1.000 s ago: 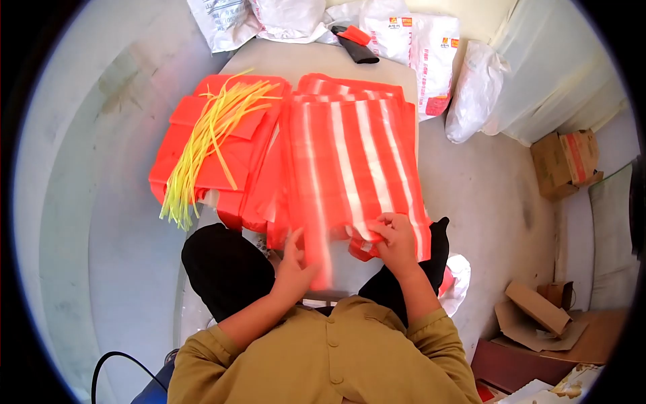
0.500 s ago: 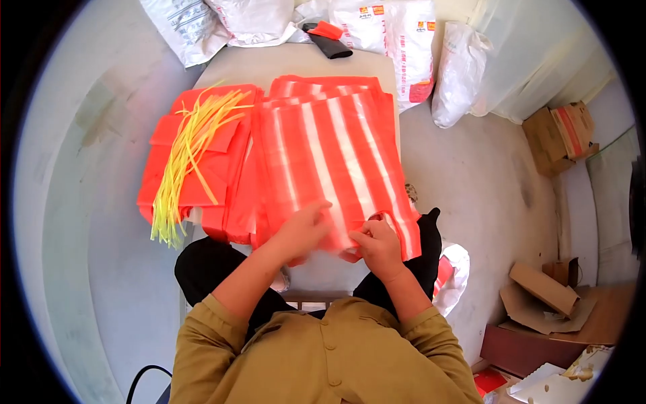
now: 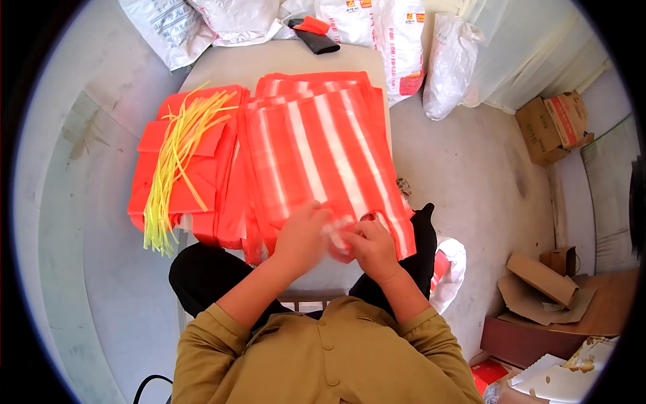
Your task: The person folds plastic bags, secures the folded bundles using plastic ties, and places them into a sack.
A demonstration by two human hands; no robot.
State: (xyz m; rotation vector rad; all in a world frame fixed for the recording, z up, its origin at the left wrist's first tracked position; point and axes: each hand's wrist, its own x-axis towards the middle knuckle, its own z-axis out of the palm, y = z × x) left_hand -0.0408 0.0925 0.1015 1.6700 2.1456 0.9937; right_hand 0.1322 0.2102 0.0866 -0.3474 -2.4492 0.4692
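Observation:
A stack of red plastic sheets with white stripes (image 3: 306, 145), perhaps flat bags, lies on the table before me. My right hand (image 3: 374, 250) is closed on the near edge of the top striped sheet, thumb and fingers pinching the bunched plastic. Just left of it, my left hand (image 3: 301, 236) is over the same near edge. Its fingertips are smeared by motion, so their grip does not show. Crumpled, blurred plastic lies between the two hands. Left of the striped stack, a bundle of yellow strips (image 3: 176, 158) rests on folded red plastic (image 3: 145, 176).
White printed sacks (image 3: 404, 50) stand along the table's (image 3: 269, 59) far side, near a black and red piece of material (image 3: 316, 39). Cardboard boxes (image 3: 552, 128) sit by the right wall, with an opened carton (image 3: 545, 293) nearer. A white bag (image 3: 452, 273) stands beside my right knee.
My left hand has moved slightly nearer my right, and its fingers have come down to the crumpled edge. My right hand keeps its pinch. The whole view has shifted a little.

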